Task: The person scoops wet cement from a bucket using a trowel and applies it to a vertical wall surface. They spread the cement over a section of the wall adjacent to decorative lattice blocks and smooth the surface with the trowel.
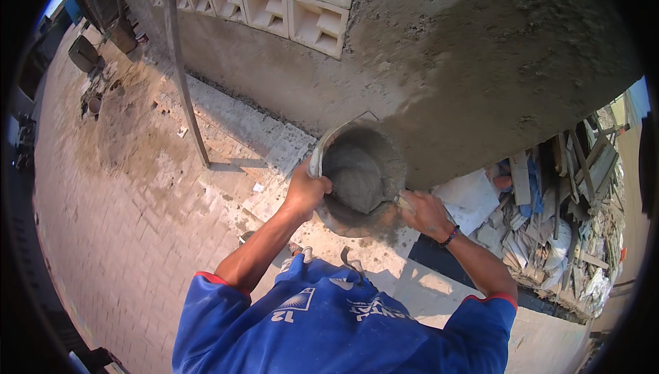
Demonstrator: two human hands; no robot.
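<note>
A dark bucket (395, 151) with wet grey mortar (351, 171) inside is in front of me, close to the wall. My left hand (307, 187) is closed on the bucket's left rim, with the thumb toward the opening. At the right rim, my right hand (425, 213) is wrapped round a short pale handle (405, 204), which looks like a trowel's. A pointed grey shape in the mortar may be its blade, but mortar covers it. The bucket's thin wire handle (369, 113) shows at the far rim.
Ahead rises a wall (480, 65), damp grey on the right, with pale ventilation blocks (316, 20) above. A wooden pole (182, 79) leans at left. Sand (127, 123) lies on the paving (130, 237). Planks and sacks form a debris heap (556, 216) at right.
</note>
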